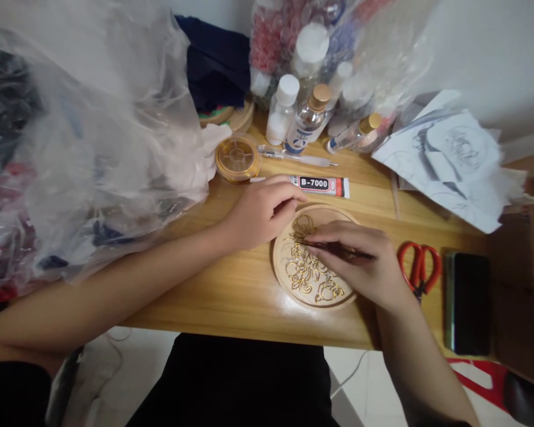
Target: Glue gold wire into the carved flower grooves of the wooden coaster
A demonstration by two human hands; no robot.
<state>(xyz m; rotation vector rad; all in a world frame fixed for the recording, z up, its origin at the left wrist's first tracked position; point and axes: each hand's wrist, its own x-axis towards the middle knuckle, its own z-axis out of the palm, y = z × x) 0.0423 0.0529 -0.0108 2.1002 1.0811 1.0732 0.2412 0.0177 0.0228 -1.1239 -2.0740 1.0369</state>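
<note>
A round wooden disc [285, 274] lies on the wooden table, covered with gold filigree ornaments [307, 270]. My right hand [365, 264] rests over the disc's right side, fingers pinched on thin dark tweezers [320, 245] whose tip touches the gold pieces near the disc's upper left. My left hand [260, 210] sits at the disc's upper left rim, fingers curled, its fingertips pressing on the disc edge beside the gold work.
A B-7000 glue tube [323, 185], a thin pen-like tool [293, 156], a round spool case [237, 158] and several bottles [309, 118] stand behind the disc. Red scissors [420, 267] and a black phone [469, 302] lie right. Big plastic bags [93, 136] crowd the left; paper [449, 160] back right.
</note>
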